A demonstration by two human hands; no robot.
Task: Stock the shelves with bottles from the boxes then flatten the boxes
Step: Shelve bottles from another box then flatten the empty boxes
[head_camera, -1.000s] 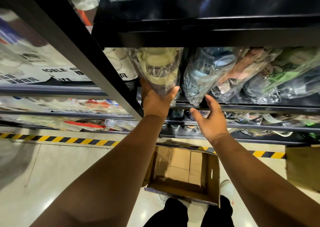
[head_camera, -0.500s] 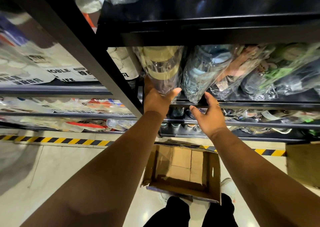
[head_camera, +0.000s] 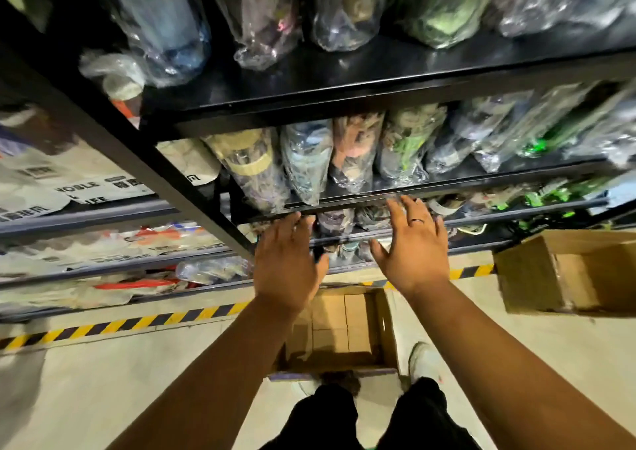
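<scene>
Hands: two in view, backs to the camera. Left hand [head_camera: 289, 264] flat with fingers spread, holding nothing. Right hand [head_camera: 413, 246] likewise spread and bare of load, a ring [head_camera: 417, 221] on one finger. Both sit at the front edge of the middle shelf [head_camera: 447, 188]; contact with it cannot be told.

Bottles [head_camera: 247, 171]: plastic-wrapped, lying in a row on the middle shelf, at least seven countable before blur at right. Upper shelf [head_camera: 344, 71]: five large ones plus a smaller one at left.

Boxes: two. One open cardboard box [head_camera: 385, 329] on the floor below the hands, no bottles inside. Second box [head_camera: 533, 277] at right, near the rack.

Surroundings: black metal racking, pale floor [head_camera: 103, 381], one yellow-black hazard stripe [head_camera: 137, 322] along the rack base.
</scene>
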